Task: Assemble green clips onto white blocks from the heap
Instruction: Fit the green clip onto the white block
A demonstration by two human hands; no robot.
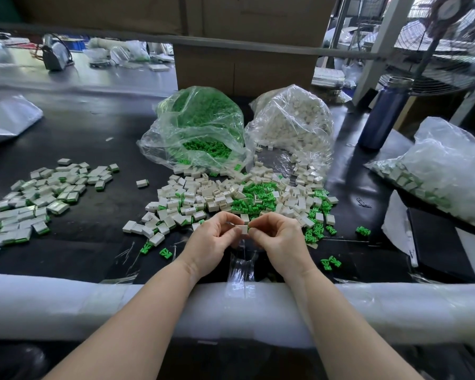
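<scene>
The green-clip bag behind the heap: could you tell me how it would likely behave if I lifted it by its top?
The bag looks thin and crumpled, so probably floppy. Its mouth lies open toward the heap, so clips would likely spill.

On the counter (pixel 93 138), two open bags (pixel 200 127) sit behind the heap (pixel 239 198); a finished pile (pixel 39 196) lies left (well apart), a bottle (pixel 381 113) and another bag (pixel 444 165) right.
</scene>
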